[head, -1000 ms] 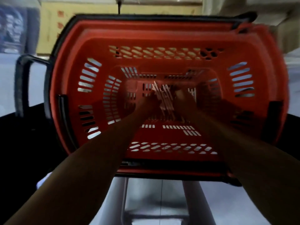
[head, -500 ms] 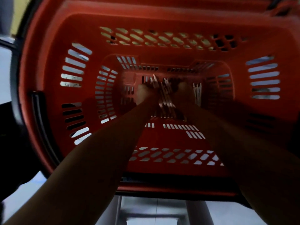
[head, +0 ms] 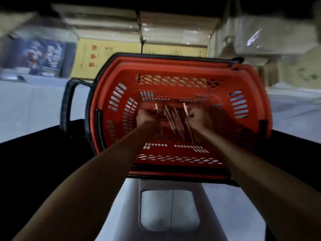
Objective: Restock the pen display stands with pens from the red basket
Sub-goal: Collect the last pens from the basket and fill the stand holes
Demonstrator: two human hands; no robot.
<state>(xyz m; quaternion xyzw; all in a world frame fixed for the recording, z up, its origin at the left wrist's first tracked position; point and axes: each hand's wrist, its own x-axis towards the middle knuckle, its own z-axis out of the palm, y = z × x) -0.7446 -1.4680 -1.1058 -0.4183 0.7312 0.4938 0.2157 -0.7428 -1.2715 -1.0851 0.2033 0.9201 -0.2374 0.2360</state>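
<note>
The red basket (head: 250, 94) with slotted walls and a black rim stands in front of me on a grey stool. Several pale pens (head: 173, 119) lie in a loose pile on its floor. My left hand (head: 145, 117) is down inside the basket, fingers curled round one pen (head: 156, 108) that sticks up beside it. My right hand (head: 199, 119) is also inside, at the right of the pile, and grips another pen (head: 185, 107) that points up and away. No display stand is in view.
The basket's black handle (head: 66, 105) hangs out to the left. The grey stool (head: 170, 211) carries the basket. Cardboard boxes (head: 111, 54) and wrapped stock (head: 271, 37) line the back. Pale floor shows left and right; dark surfaces flank my arms.
The camera has pulled back and up, so the basket looks smaller and the back shelves show. Both hands have lifted slightly from the pile, each now with a pen raised.
</note>
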